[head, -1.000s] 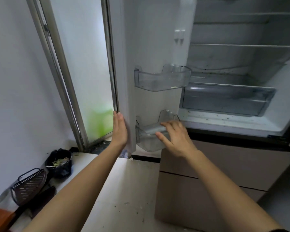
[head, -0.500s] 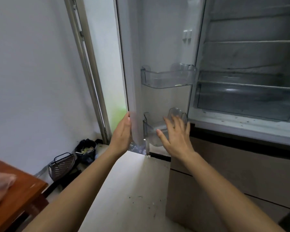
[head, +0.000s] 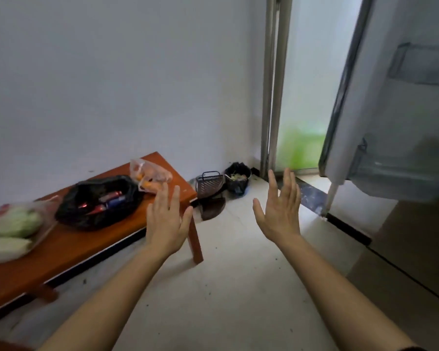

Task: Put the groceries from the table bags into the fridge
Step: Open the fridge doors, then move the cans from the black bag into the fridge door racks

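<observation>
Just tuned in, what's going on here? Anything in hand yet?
Nothing in hand. The person's left hand and right hand are both open and empty, raised in front of them. The fridge door stands open on the right. On the table sit a black bag of what look like cans, a clear bag of orange food, and a bag of greens.

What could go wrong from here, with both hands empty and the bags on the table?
The clear bag of orange produce lies at the end of the table; tugging the black bag beside it might push it off. The black bag gapes open with cans loose inside, so a one-sided lift by the left hand could spill them. The open fridge door juts out near the right hand, an easy bump.
</observation>
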### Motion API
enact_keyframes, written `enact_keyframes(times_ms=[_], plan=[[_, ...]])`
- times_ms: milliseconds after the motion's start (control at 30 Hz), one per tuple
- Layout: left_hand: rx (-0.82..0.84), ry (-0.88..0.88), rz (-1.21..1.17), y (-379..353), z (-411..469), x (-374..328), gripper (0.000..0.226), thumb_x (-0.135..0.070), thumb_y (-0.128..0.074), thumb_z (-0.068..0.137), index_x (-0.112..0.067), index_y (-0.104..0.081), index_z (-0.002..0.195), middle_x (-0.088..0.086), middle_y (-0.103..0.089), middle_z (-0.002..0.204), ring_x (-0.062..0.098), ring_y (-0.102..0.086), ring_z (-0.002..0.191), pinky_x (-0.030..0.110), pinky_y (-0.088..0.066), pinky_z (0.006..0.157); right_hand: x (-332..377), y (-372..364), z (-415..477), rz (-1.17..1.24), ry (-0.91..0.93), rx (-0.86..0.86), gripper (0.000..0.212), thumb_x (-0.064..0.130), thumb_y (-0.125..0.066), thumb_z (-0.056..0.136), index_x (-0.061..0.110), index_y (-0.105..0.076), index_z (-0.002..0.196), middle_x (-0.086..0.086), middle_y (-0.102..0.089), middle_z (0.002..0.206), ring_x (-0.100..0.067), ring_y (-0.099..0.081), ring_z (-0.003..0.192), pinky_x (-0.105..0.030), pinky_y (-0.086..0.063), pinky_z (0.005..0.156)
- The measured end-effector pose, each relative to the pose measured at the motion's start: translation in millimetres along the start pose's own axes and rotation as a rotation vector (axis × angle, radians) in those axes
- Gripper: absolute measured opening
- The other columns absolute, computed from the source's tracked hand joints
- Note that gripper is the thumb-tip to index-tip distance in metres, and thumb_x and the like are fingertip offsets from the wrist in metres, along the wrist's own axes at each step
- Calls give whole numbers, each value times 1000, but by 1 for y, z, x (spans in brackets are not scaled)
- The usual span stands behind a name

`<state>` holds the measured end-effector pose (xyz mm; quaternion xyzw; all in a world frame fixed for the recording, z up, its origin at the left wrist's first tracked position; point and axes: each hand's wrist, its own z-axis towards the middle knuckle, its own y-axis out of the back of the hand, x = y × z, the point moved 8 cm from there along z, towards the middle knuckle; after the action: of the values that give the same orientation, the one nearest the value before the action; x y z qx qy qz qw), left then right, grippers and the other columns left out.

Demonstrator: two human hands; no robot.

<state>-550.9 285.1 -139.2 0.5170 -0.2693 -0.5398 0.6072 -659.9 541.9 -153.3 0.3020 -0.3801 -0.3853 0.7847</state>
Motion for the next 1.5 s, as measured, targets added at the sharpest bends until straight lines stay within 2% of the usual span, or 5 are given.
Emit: enact_keyframes(times_ms=[267, 500, 1100, 1300, 1500], plan=[[-13, 138, 9, 48, 15, 177, 68, -53, -30, 102, -20, -12, 159, 8, -3, 167, 27, -5, 153, 49, -12, 123, 167, -88, 31, 20, 135, 108, 63, 39, -59, 94, 9, -43, 147, -18, -39, 152, -38, -29, 146, -53, -29, 118], [85, 107, 0, 33, 65, 297, 70, -54, -30, 102, -22, -6, 159, 5, 5, 167, 25, 0, 153, 47, -8, 123, 271, -185, 46, -36, 187, 265, 51, 40, -53, 96, 16, -51, 140, -9, -50, 143, -28, -40, 138, -43, -38, 111], [376, 107, -18, -136, 301, 380, 68, -50, -32, 103, -20, -7, 159, 3, 6, 167, 21, 6, 153, 44, -13, 122, 247, -433, 208, 58, 22, 642, 41, 31, -46, 99, 20, -53, 137, -4, -51, 137, -24, -52, 123, -38, -48, 93], [434, 125, -14, -174, 374, 393, 66, -50, -32, 104, -19, -12, 159, 4, -3, 167, 23, -2, 153, 46, -19, 120, 247, -493, 284, 89, 43, 723, 44, 30, -46, 98, 19, -52, 141, -5, -51, 141, -26, -51, 126, -40, -48, 96], [477, -30, -110, -212, 414, 407, 60, -45, -34, 104, -21, -20, 157, -1, -15, 165, 18, -13, 151, 43, -25, 120, 270, -540, 310, 118, 62, 758, 40, 29, -46, 100, 21, -54, 138, -4, -53, 138, -24, -54, 124, -38, -49, 92]])
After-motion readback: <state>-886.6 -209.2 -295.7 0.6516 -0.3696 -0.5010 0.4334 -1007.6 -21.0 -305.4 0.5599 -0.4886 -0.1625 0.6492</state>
